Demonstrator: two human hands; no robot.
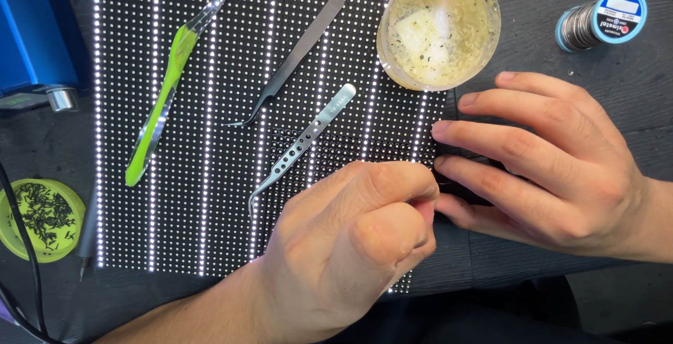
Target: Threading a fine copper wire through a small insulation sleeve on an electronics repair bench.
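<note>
Panel [210,141] of lit white dots lay flat on the dark table [617,71], reaching from under both hands away to the far left. The right hand [554,169] rested open on the panel's right edge, fingers spread flat and gripping nothing. The left hand [350,246] was curled into a loose fist just beside those fingertips, thumb pinched against forefinger; whether it held some tiny part I could not tell.

Just beyond the right hand's fingers stood a round tub [438,25] of yellowish paste, partly over the panel; a careless lift of that hand would likely tip or smear it across the dots. Left of the fist, close to its knuckles, lay silver tweezers [301,144], sharp tip toward the wrist, which a sideways sweep could drag across the surface. Farther off lay dark tweezers [294,57], a green-handled brush [165,95] and a solder spool [603,18].
</note>
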